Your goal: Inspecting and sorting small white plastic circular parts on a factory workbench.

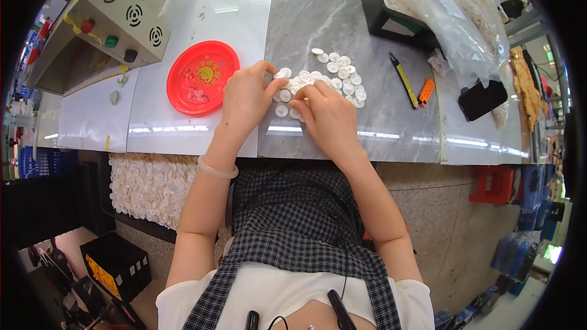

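Observation:
A loose pile of small white round plastic discs (338, 67) lies on the grey marbled tabletop. My left hand (243, 95) reaches the pile's left side, with thumb and index finger curled around a white disc (284, 73) at their tips. On the near side, my right hand (330, 116) is bent over the discs with its fingers drawn together; whatever they pinch is hidden. One disc (281, 111) lies slightly apart, between my two hands. Just left of my left hand sits a red round plate (177, 76) with a yellow printed figure and small pale bits in it.
A metal box machine (113, 43) with coloured buttons stands at left. Toward the right lie a yellow-black cutter (403, 79), an orange tool (426, 93) and a black phone (483, 99). Behind them, a black bin (391, 21) holds plastic bags. Below the table is a heap of white discs (147, 186).

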The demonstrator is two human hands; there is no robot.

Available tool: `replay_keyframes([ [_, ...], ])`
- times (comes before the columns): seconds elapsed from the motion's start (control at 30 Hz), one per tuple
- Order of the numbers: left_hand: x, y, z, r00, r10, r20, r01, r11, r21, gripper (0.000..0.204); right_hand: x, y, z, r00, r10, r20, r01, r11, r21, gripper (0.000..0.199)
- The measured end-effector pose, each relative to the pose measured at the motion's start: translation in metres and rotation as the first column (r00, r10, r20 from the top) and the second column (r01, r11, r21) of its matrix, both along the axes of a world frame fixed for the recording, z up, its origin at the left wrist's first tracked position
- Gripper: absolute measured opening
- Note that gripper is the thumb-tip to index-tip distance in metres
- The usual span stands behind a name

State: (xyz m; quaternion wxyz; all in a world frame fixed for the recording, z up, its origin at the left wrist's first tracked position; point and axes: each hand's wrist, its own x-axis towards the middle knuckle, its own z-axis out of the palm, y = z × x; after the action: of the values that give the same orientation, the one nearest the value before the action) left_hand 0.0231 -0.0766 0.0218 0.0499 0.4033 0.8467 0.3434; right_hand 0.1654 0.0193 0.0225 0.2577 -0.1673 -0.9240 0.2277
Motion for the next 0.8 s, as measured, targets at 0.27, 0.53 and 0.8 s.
replay_keyframes([
  [0.27, 0.002, 0.004, -0.001, 0.999, -0.046, 0.03, 0.043, 0.995, 0.089, 0.022, 0.022, 0.009, 0.015, 0.937, -0.111, -0.332, -0.313, 0.157, -0.937, 0.014],
  [0.53, 0.002, 0.001, -0.005, 0.972, -0.083, 0.221, 0.013, 0.953, 0.304, 0.018, 0.033, 0.007, 0.022, 0.789, -0.268, -0.552, -0.579, -0.623, -0.526, 0.02],
  [0.8, 0.013, -0.021, -0.001, -0.015, -0.586, 0.81, -0.338, 0.766, 0.547, 0.032, 0.037, 0.004, 0.026, 0.791, -0.236, -0.565, -0.597, -0.504, -0.625, 0.021],
])
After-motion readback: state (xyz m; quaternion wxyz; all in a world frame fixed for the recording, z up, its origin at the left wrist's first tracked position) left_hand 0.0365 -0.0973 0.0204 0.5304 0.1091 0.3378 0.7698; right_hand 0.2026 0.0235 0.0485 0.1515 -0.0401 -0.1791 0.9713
